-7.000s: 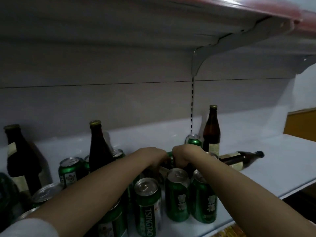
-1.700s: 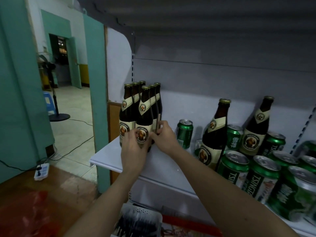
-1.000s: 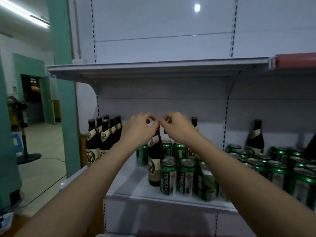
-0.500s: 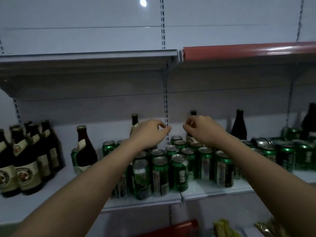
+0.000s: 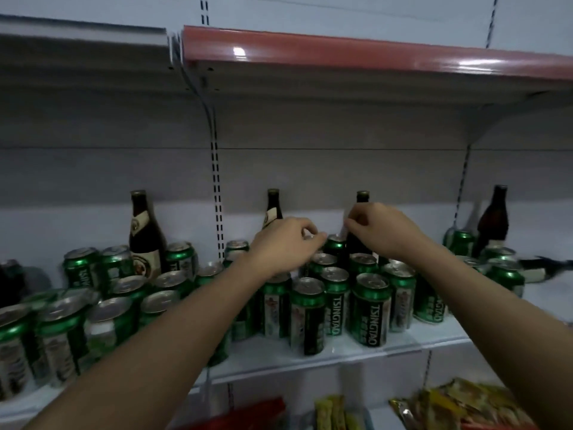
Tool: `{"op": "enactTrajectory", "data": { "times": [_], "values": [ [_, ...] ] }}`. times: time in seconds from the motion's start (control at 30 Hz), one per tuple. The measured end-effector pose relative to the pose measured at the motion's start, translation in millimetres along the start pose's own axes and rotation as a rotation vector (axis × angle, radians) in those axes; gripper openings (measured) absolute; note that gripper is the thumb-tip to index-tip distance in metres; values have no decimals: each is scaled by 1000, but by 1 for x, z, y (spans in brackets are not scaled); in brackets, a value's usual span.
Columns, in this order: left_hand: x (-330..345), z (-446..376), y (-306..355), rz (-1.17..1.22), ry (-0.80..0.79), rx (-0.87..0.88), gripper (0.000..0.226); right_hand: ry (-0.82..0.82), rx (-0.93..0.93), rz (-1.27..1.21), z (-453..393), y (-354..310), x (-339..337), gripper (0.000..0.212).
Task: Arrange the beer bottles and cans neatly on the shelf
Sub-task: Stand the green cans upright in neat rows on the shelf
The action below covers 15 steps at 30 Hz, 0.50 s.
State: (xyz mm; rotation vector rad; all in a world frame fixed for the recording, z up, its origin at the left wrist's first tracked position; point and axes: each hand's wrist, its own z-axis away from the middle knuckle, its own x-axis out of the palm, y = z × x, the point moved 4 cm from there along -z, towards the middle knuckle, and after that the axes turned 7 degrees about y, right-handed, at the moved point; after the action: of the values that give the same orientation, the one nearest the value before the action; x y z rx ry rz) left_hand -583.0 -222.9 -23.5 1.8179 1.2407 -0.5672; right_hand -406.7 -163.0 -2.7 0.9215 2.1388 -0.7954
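Note:
Many green Tsingtao cans [image 5: 370, 308] stand crowded on the white shelf [image 5: 400, 347]. Behind them stand dark brown bottles: one at the left [image 5: 144, 231], one in the middle [image 5: 273, 209], one beside it [image 5: 362, 197] and one at the far right [image 5: 493, 218]. My left hand [image 5: 285, 243] hovers over the middle cans with loosely curled fingers and holds nothing. My right hand [image 5: 381, 228] is at the neck of the third bottle, fingers curled in front of it. Whether it grips the neck is unclear.
Another brown bottle [image 5: 539, 268] lies on its side at the right end of the shelf. The upper shelf with a red front strip [image 5: 341, 54] hangs low overhead. Snack packets [image 5: 459, 405] fill the level below.
The view has shifted right and closer to the shelf. Both hands have moved forward over the cans, and the right hand has reached the neck of a bottle at the back.

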Motion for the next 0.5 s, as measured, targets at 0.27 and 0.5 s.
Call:
{"op": "enactTrajectory", "data": {
  "times": [0.27,0.5],
  "values": [
    [52,-27,66,-38,-52,-2,34,-32,-50,-46,-4,56,-8,27],
    [97,-38,109,122,-10,-5,20,-15,-24,-126,11,111,-17,19]
  ]
}}
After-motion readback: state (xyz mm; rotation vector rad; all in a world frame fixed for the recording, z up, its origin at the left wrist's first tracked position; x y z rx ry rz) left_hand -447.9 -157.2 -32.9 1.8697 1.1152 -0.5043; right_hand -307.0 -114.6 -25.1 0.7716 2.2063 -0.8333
